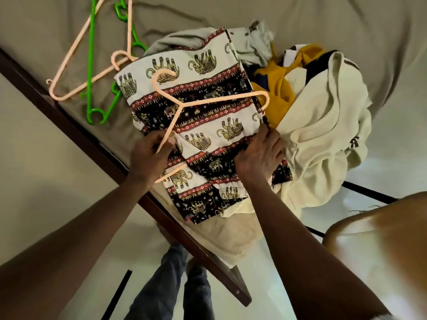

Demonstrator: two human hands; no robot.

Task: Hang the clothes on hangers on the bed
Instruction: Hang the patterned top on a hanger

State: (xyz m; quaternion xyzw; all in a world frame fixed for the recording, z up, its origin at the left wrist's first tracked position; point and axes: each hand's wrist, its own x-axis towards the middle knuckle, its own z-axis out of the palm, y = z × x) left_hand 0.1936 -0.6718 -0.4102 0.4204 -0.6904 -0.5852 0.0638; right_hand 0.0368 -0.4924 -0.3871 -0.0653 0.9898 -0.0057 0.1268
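Observation:
An elephant-print garment (203, 125) in cream, black and red lies folded on the bed's near edge. A peach plastic hanger (208, 100) lies on top of it, hook pointing away. My left hand (147, 155) grips the hanger's lower left arm. My right hand (258, 155) pinches the garment's right edge, fingers curled into the fabric. Beside them is a heap of clothes: a cream sweatshirt (323, 135), a mustard top (279, 86) and a grey piece (254, 40).
Spare hangers lie at the upper left of the grey-brown bed sheet (346, 24): a peach one (76, 65) and a green one (92, 77). The dark wooden bed frame (92, 144) runs diagonally. My legs (180, 285) stand on the pale floor below.

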